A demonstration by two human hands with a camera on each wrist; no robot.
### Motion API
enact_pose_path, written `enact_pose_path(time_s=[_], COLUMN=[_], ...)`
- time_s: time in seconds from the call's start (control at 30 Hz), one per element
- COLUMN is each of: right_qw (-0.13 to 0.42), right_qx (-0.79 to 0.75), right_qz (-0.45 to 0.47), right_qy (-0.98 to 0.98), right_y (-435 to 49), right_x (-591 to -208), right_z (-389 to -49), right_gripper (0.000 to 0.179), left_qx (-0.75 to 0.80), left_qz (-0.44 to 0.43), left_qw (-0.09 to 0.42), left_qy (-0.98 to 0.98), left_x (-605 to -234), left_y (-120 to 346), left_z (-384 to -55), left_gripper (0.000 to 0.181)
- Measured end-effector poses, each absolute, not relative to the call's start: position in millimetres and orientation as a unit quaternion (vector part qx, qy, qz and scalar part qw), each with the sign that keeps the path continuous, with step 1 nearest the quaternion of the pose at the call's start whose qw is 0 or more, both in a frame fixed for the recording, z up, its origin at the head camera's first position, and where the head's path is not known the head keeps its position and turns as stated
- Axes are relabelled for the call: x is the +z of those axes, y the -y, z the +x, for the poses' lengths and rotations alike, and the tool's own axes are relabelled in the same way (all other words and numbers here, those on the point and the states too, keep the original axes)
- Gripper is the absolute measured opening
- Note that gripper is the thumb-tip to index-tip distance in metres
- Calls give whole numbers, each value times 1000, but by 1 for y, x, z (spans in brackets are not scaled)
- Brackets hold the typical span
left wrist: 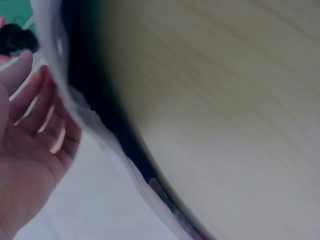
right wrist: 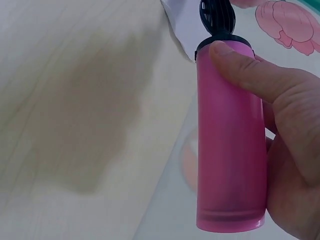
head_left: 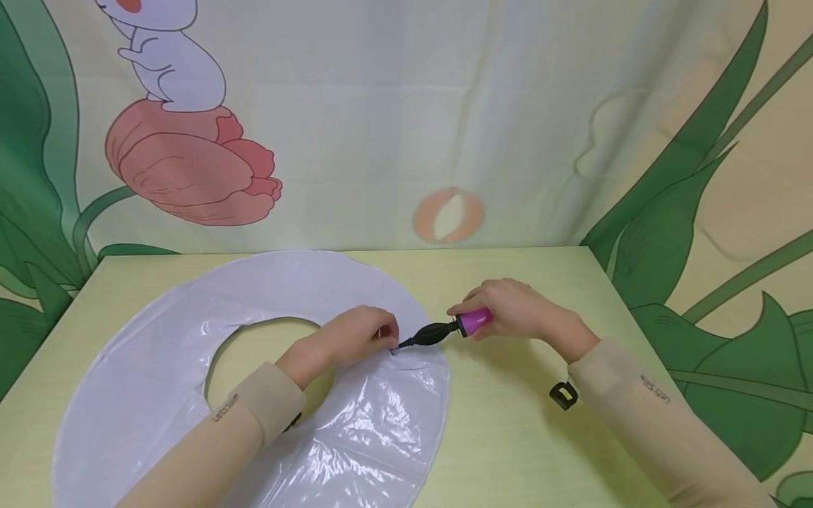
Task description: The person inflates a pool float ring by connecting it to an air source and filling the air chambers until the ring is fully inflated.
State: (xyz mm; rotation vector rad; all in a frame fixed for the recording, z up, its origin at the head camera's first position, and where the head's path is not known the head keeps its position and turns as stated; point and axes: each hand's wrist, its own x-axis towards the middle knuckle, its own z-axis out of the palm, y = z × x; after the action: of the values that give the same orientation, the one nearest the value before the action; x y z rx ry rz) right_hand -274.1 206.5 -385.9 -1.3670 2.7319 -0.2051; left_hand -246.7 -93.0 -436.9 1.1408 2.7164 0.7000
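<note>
I can make out "Let", then blurred letters (head_left: 226, 408), on the left sleeve (head_left: 203, 458) over the white ring (head_left: 146, 353), and unreadable lettering (head_left: 655, 388) on the right sleeve (head_left: 673, 437), to the ring's right.

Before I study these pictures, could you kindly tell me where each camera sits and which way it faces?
Head: head-worn, facing forward and down at the table, white ring and pink pump; left hand, right hand and sleeves show.
Left wrist: worn there, facing the ring's edge and table; the left hand shows palm side.
Right wrist: worn there, facing the pump; the right hand shows, gripping it.
Shared: head and right wrist views both show the pump and right hand.
</note>
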Motion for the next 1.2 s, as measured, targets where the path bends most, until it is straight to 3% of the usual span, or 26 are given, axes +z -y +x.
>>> enact_pose_path(time_s=[0.17, 0.57, 1.0, 1.2], right_qw=[54, 91, 18, 7], right_qx=[-69, -99, -78, -59], right_qz=[-446, -410, -453, -443], right_qy=[-891, -902, -888, -895], right_y=[-208, -212, -213, -211], right_x=[-391, -400, -405, -402], right_z=[-271, -268, -271, -269], right_gripper=[50, 49, 49, 50], left_qx=[205, 191, 164, 174], left_qz=[340, 387, 430, 422], left_qw=[73, 49, 1, 21], left_qy=[-915, -901, -888, -890], left_x=[-438, -448, -451, -450], left_y=[98, 97, 98, 96], left_z=[-244, -246, -249, -248], left_gripper=[23, 16, 13, 12])
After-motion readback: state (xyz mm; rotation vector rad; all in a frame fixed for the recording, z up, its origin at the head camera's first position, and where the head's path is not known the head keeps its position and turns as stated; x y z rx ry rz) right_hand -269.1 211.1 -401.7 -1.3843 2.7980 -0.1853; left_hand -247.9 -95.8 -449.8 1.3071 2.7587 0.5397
